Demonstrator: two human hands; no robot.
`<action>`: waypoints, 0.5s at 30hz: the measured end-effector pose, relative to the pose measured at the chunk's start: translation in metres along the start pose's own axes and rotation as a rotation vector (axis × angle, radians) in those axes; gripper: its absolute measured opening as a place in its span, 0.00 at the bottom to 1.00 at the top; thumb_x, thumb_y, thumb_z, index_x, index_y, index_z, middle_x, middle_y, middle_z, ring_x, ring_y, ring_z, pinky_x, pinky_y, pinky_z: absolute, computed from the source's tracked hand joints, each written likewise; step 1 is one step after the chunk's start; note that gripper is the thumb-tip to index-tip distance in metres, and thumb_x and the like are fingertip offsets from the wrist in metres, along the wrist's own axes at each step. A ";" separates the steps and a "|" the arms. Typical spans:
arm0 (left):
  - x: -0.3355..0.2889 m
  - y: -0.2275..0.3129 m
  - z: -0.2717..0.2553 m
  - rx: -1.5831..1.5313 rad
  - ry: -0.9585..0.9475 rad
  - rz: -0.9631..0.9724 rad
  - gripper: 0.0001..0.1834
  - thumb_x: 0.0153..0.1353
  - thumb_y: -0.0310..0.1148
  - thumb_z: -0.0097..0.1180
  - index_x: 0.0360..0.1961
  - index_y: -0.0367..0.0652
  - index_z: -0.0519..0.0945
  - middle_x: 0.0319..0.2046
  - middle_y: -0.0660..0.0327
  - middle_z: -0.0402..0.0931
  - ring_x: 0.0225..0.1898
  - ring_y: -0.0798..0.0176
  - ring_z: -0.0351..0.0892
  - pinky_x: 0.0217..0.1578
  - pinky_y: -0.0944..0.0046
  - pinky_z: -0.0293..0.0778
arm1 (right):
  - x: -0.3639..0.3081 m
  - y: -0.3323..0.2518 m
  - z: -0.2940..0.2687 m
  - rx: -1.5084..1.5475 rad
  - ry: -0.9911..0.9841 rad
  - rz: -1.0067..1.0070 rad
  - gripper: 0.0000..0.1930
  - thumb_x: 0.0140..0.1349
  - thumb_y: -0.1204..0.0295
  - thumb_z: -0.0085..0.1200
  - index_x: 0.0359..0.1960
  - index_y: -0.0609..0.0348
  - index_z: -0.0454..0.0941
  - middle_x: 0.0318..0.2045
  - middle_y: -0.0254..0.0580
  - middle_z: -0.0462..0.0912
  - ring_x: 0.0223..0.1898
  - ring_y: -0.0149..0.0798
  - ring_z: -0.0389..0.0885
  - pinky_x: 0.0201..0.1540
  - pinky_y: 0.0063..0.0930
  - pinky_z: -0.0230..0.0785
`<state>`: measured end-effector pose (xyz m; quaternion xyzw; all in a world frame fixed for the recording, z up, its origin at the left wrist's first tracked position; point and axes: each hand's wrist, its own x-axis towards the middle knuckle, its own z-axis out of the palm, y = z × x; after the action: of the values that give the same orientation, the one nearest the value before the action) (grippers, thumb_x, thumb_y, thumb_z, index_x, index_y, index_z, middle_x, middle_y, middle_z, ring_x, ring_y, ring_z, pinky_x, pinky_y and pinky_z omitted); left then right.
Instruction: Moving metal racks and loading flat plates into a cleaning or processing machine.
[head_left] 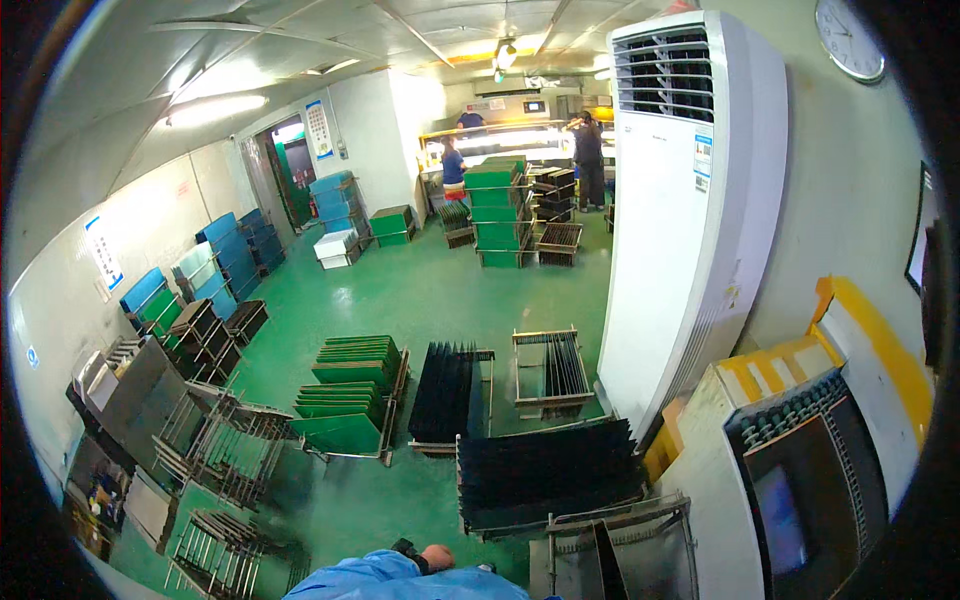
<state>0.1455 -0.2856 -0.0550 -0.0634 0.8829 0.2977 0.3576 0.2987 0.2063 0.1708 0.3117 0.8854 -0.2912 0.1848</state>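
Six o'clock: left hand, grip we cannot tell. Two o'clock from it: black boards, thin, close-packed, edges jagged, ranked in row.

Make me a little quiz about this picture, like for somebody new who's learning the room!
1. Which is closest to the hand?
A) the ceiling lamp
B) the big row of black panels
C) the blue panels by the far-left wall

2. True or false: the round clock is to the right of the tall air conditioner.

3. Fill the blank: in the picture, the nearest green panels stand to the ____ of that black row.

Key: 1. B; 2. true; 3. left
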 end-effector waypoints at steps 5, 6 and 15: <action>0.001 -0.005 0.000 0.245 -0.062 0.118 0.17 0.47 0.44 0.55 0.32 0.44 0.84 0.34 0.50 0.82 0.37 0.48 0.81 0.41 0.55 0.76 | -0.004 -0.005 -0.003 0.034 0.023 0.031 0.22 0.62 0.56 0.48 0.47 0.63 0.77 0.43 0.57 0.80 0.48 0.56 0.76 0.52 0.45 0.66; 0.004 -0.002 0.002 0.545 -0.100 0.250 0.18 0.47 0.44 0.54 0.33 0.44 0.84 0.35 0.50 0.82 0.37 0.48 0.81 0.41 0.54 0.76 | -0.011 -0.013 -0.009 -0.037 0.013 0.010 0.22 0.62 0.56 0.48 0.47 0.62 0.77 0.44 0.57 0.80 0.49 0.56 0.76 0.52 0.45 0.66; 0.059 0.017 0.006 0.117 -0.121 0.180 0.20 0.44 0.47 0.53 0.30 0.44 0.84 0.31 0.50 0.81 0.35 0.48 0.81 0.38 0.54 0.76 | -0.050 -0.083 -0.023 -0.286 -0.052 0.155 0.20 0.62 0.57 0.47 0.48 0.57 0.78 0.48 0.51 0.79 0.51 0.51 0.75 0.54 0.47 0.66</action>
<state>0.1003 -0.2625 -0.0897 0.0549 0.8776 0.2800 0.3853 0.2769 0.1459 0.2470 0.3419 0.8861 -0.1548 0.2719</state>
